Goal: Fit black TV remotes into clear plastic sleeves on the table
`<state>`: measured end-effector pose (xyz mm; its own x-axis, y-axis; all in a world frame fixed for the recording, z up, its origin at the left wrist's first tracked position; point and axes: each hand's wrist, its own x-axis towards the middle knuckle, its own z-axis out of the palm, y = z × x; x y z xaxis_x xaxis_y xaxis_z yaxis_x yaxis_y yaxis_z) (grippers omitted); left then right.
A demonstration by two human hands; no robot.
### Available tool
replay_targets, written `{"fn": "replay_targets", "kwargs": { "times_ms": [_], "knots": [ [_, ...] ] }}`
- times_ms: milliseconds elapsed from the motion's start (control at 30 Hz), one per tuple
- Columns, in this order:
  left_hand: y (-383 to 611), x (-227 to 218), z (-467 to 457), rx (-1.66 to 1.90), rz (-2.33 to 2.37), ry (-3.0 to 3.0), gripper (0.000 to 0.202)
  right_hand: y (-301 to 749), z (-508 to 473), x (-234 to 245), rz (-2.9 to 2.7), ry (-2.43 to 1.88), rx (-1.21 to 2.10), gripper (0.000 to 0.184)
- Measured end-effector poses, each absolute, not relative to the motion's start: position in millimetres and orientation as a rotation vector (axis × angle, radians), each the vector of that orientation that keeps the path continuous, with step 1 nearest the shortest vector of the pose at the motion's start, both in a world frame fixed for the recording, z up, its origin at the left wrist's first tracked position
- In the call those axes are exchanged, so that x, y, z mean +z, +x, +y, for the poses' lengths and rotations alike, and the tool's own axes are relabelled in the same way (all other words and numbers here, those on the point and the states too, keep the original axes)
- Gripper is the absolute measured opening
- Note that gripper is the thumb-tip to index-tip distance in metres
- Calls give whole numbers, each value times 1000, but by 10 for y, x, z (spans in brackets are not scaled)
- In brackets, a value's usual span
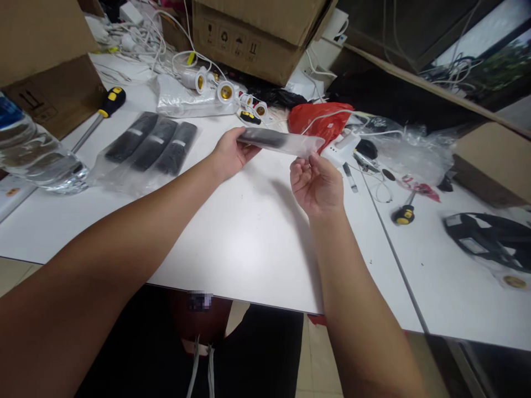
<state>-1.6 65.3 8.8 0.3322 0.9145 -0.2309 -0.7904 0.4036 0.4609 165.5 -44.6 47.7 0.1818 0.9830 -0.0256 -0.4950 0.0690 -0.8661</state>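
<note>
A long black item in a frosted plastic bag is held up above the white table. My left hand grips its left end, where the dark item lies inside. The bag's loose right end is pinched between the thumb and fingers of my right hand. To the left, several similar bagged black items lie side by side on the table, each with a pale band around it. What exactly the black item is, the cloudy plastic hides.
On the left are a screwdriver and a water bottle. White lamp sockets, cardboard boxes and tangled cables stand at the back. A red plastic bag, another screwdriver and a black reel lie to the right.
</note>
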Motion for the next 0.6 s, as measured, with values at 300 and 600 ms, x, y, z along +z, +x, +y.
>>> {"fn": "replay_targets", "kwargs": {
  "times_ms": [300,600],
  "knots": [
    [-42,45,793,1258,568,269,14,1703,-359,287,-709,-1309,900,20],
    [-49,55,799,1281,608,357,25,1680,-407,359,-859,-1303,970,16]
  ]
}}
